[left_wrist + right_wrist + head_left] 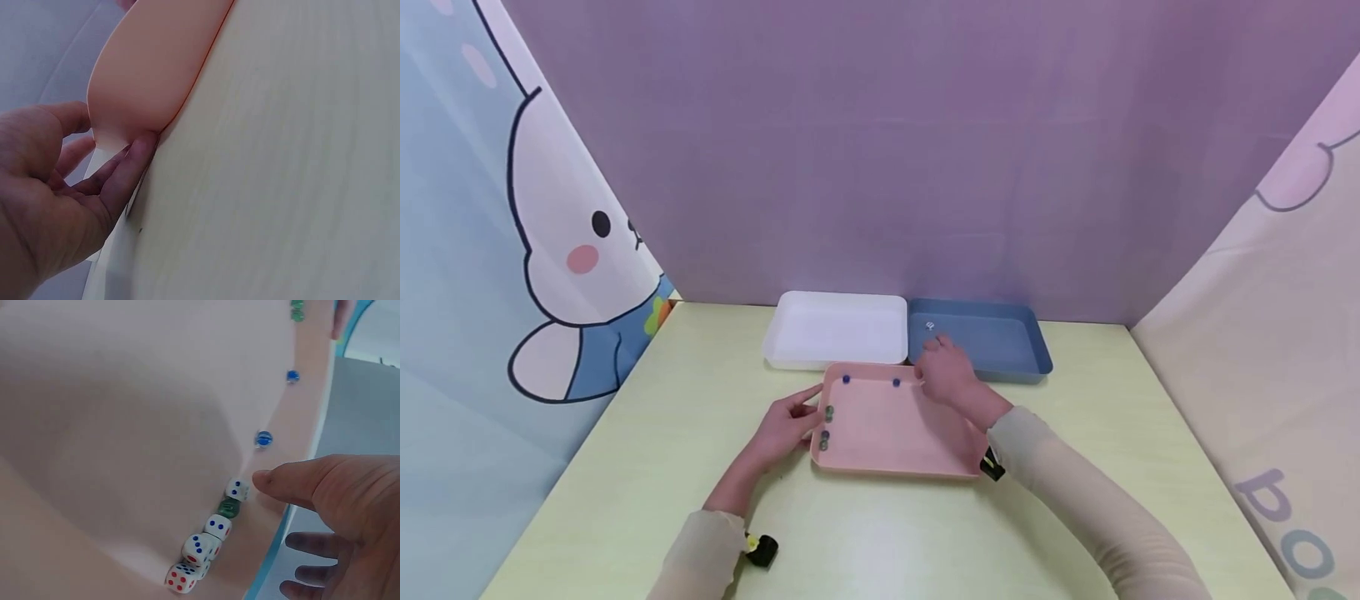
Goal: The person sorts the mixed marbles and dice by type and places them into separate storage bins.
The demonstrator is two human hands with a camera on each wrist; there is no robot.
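Observation:
A shallow pink tray (895, 476) lies on the table between my hands. My left hand (786, 429) grips its left side, one fingertip over the rim and another against the outer wall. Above the far right rim is my right hand (947, 371), its thumb extended with the tip right beside a white die (237, 489). Its other fingers hang past the rim, holding nothing. Several dice (197, 549) and a green marble (229, 508) line the tray's wall there. Two blue marbles (897, 382) sit along the far wall, and green marbles (829, 413) along the left.
Behind the pink tray stand a white tray (838, 367) on the left and a blue tray (1007, 333) on the right, side by side. Small white dice (929, 326) lie in the blue tray. A purple curtain (880, 167) hangs at the table's back edge.

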